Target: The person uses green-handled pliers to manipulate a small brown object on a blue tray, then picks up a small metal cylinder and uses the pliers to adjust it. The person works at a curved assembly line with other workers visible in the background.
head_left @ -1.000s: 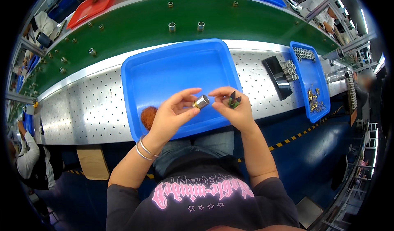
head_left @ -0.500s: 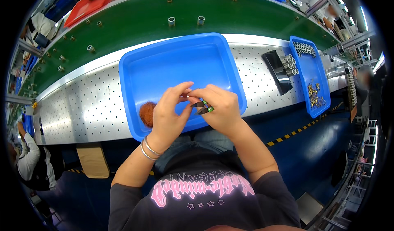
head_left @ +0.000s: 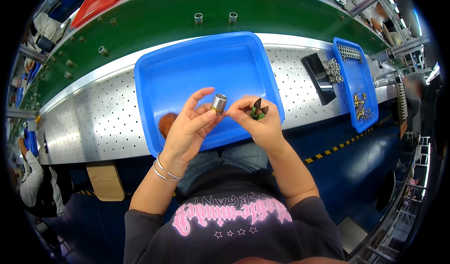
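blue tray [head_left: 187,72] behind; left hand [head_left: 187,130] pinches short silver cylinder [head_left: 218,103].

A long table [head_left: 93,118] of perforated grey metal curves across the middle of the frame, its front panel dark blue with a strip of yellow-and-black hazard tape [head_left: 337,149] along the lower right. Behind it, across the top, runs a green conveyor belt [head_left: 154,18] carrying small metal cylinders [head_left: 198,17] spaced along it. A red tray [head_left: 96,4] sits in the upper left beyond the belt. At the right of the table lies a narrow blue tray [head_left: 356,83] beside a black tray [head_left: 318,76]. A wooden stool seat [head_left: 105,179] shows at lower left. Metal racking [head_left: 422,156] lines the far right edge. The light is bright and even.
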A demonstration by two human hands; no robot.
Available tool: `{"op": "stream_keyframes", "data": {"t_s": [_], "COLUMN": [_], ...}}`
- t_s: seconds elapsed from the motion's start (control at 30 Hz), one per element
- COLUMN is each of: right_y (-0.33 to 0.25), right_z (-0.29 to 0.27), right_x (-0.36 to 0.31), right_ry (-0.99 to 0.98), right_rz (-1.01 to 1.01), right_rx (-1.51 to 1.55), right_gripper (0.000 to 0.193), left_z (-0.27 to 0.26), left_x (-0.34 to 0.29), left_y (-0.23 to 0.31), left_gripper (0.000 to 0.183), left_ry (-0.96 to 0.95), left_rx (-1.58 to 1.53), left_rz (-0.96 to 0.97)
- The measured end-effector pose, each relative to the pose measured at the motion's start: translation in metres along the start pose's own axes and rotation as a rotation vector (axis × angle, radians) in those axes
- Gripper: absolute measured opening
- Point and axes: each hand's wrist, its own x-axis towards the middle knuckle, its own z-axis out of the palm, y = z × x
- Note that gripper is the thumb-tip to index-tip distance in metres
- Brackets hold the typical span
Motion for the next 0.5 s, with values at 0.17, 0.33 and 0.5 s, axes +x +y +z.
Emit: {"op": "stream_keyframes", "data": {"t_s": [0.17, 0.33, 0.5], "right_y": [0.002, 0.005, 0.002], "right_z": [0.01, 0.014, 0.017], "right_x": [0.005, 0.002, 0.0], "right_ry": [0.06, 0.022, 0.012], "right_rz": [-0.123, -0.056, -0.029], "right_rx": [0.14, 0.248, 0.212], "right_gripper": [0.007, 0.007, 0.006], "left_z": [0.005, 0.006, 0.004], "left_x": [-0.001, -0.001, 0.001], "left_y": [0.0, -0.006, -0.012], "left_gripper": [0.05, 0.044, 0.042], "left_ry": [0.002, -0.013, -0.017], "left_rx": [0.067, 0.151, 0.165], "left_rz": [0.031, 0.087, 0.148]}}
